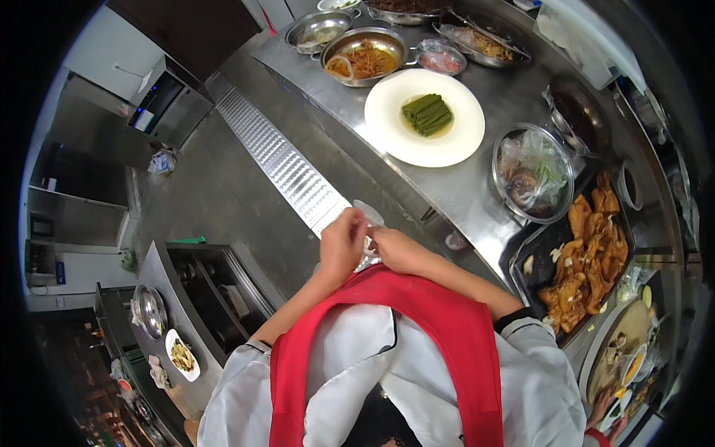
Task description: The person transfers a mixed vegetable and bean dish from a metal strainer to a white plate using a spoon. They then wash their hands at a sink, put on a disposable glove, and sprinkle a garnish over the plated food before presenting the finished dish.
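My left hand (342,243) and my right hand (399,251) meet in front of the red apron (391,282), fingers curled in a pinch. Between them is a piece of thin clear plastic (367,212), perhaps a disposable glove; its shape is partly hidden by my fingers. Ahead, on the steel counter (463,190), a wide white plate (385,106) bears a stack of cut green vegetable stalks (428,115) in a little liquid. Neither hand touches the plate.
Steel bowls of food (366,58) line the counter's far side. At right are a bowl with plastic wrap (533,173), a black tray (522,268) of browned meat and a round chopping board (611,357). Another person's hands (606,410) are beside it. A metal drain grate (279,162) crosses the floor.
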